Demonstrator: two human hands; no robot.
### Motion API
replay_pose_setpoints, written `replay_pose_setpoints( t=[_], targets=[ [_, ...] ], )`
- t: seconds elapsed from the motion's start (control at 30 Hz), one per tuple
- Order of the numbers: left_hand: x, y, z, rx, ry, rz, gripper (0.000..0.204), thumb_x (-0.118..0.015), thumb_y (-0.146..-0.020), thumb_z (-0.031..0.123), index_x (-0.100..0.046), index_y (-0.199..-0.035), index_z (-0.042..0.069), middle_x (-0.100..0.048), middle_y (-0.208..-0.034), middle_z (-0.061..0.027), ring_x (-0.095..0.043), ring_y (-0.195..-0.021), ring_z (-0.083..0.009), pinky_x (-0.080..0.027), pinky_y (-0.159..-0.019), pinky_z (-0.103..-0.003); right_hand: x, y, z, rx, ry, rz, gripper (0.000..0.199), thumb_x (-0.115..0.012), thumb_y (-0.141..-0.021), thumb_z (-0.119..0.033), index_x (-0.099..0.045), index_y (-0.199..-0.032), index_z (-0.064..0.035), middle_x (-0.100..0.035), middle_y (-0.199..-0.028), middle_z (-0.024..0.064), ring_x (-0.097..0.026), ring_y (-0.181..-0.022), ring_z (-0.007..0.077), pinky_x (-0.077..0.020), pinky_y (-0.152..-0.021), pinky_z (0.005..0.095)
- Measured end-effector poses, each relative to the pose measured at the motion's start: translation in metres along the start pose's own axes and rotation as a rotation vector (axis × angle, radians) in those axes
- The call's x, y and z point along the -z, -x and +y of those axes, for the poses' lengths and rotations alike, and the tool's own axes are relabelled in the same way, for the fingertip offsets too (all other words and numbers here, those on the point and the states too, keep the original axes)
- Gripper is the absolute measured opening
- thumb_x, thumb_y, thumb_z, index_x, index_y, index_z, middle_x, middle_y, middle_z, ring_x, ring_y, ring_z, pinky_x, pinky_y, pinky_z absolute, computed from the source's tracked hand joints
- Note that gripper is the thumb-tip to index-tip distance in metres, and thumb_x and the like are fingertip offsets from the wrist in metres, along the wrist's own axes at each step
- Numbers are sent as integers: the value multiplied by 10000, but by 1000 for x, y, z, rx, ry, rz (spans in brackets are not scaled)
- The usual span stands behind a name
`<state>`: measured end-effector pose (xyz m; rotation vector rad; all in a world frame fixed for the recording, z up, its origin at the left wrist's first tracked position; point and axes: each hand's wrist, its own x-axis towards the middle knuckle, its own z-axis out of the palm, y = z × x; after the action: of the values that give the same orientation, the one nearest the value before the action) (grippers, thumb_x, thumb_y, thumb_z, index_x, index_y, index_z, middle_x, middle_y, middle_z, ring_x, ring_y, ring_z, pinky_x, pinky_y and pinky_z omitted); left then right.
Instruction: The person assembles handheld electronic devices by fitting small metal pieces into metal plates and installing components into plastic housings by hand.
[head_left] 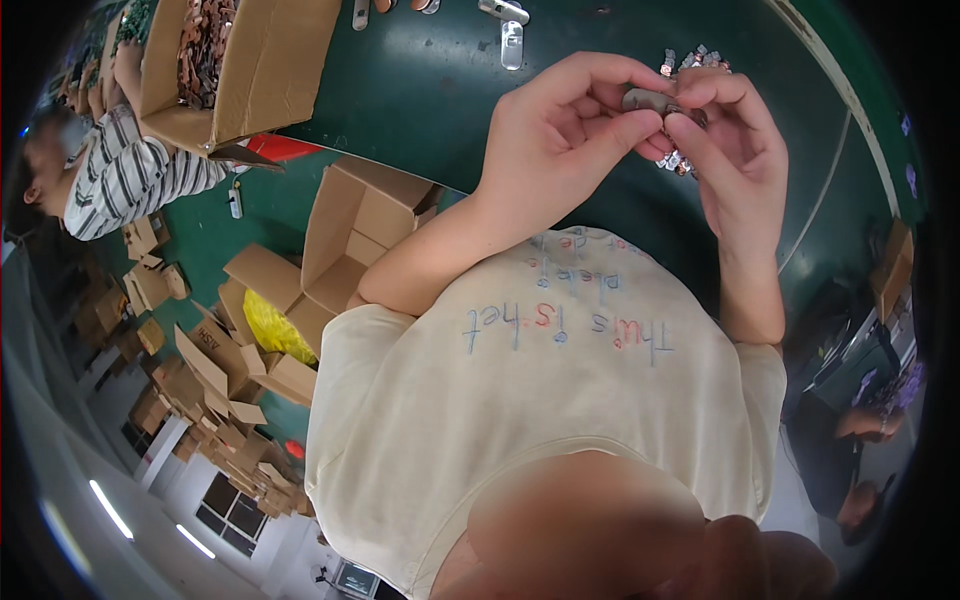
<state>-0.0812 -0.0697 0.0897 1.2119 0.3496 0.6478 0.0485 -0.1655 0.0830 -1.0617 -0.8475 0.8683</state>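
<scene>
Over the green table, my left hand [560, 140] pinches a small flat grey metal piece [648, 100] with a rounded end between thumb and fingers. My right hand [740, 135] is closed against it, with thumb and forefinger on a small dark metal part [698, 116]. Fingers partly cover both, and I cannot tell whether they are joined. Behind and below my hands lies a pile of small shiny silver and copper-coloured metal parts [703, 58]. Farther left on the table rest a few flat, rounded silver metal pieces [512, 46].
On the table's left edge stands a cardboard box [275, 70] of copper-coloured metal parts [205, 55]. Open cartons [345, 225] crowd the floor to my left, one holding a yellow bag [272, 325]. A person in a striped shirt [140, 165] sits far left; another person [840, 450] is at right.
</scene>
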Motion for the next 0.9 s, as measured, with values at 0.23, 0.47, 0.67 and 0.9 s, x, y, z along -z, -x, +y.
replay_pose_setpoints(
  t=[0.23,0.47,0.67,0.9],
  targets=[
    [2,-1,-2,-19,-161,20,223,-613,-749,-70,-596,-965,-19,-601,-847,-95,-645,-720,-150,-526,-636,-202,10,1,-14,-100,-52,-66,293,-552,-773,121,-508,-1058,69,-531,-1042,110,-549,-919,147,-453,-793,233],
    [14,-14,-12,56,-258,33,225,-568,-789,-67,-551,-1014,-69,-622,-794,-120,-636,-723,-164,-503,-650,-221,56,-22,-7,-30,318,207,279,-568,-809,22,-519,-1082,51,-560,-1016,104,-530,-955,122,-427,-831,241],
    [15,-21,-51,89,-328,135,236,-553,-809,-54,-528,-1044,-47,-621,-792,-102,-627,-727,-141,-468,-678,-196,149,-6,47,84,538,720,117,-575,-833,-58,-582,-940,-11,-553,-754,-7,-502,-673,48,-413,-601,178],
    [30,-26,-79,-9,-320,246,207,-536,-828,-39,-524,-1034,-45,-625,-818,-98,-621,-745,-126,-474,-683,-206,142,-16,57,75,744,720,121,-599,-813,-120,-598,-903,-39,-585,-720,8,-492,-612,50,-414,-555,197]
  ],
)
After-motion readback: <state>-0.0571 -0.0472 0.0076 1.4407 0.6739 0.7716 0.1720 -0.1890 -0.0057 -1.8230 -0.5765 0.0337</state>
